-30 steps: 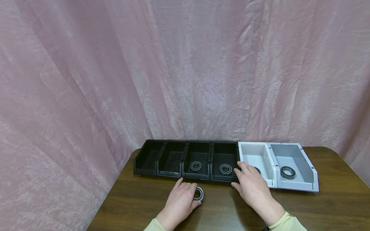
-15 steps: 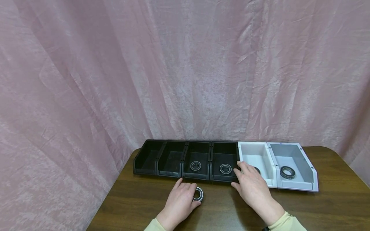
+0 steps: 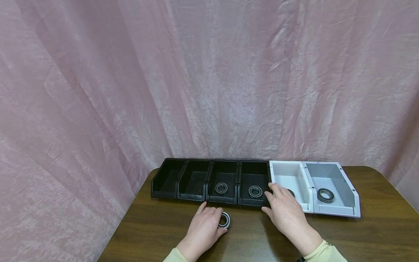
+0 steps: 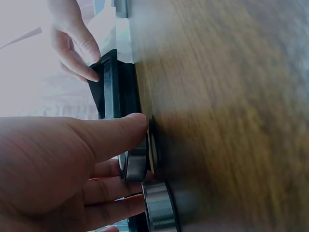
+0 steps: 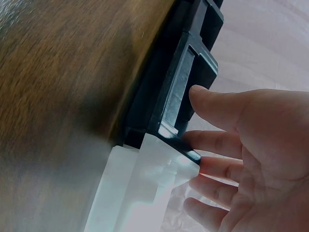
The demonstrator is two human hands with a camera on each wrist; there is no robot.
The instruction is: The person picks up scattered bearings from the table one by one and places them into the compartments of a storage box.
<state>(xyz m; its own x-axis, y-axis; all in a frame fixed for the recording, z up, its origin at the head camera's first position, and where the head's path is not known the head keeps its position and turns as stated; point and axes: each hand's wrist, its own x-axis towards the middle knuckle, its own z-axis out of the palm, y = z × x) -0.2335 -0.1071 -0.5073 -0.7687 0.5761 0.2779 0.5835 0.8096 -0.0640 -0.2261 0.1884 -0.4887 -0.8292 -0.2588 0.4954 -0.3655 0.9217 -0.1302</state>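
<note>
My left hand (image 3: 203, 222) pinches a ball bearing (image 3: 225, 220) between thumb and fingers, low over the table in front of the black bins. The left wrist view shows the held bearing (image 4: 134, 163) edge-on below the thumb. Beside it a second bearing (image 4: 161, 208) lies by the other fingers, hidden from the head camera by the hand. My right hand (image 3: 284, 208) is spread with its fingers loosely bent at the front of the last black bin (image 3: 256, 171) and the white bin (image 3: 288, 171). In the right wrist view, nothing is in the right hand (image 5: 260, 150).
One bearing (image 3: 221, 188) lies in the third black bin, another bearing (image 3: 255, 191) in the fourth. The right hand partly covers a bearing (image 3: 292, 193) in the white bin. The grey bin (image 3: 327, 174) holds a bearing (image 3: 325, 195). A pink curtain (image 3: 229, 80) hangs behind the wooden table (image 3: 147, 233).
</note>
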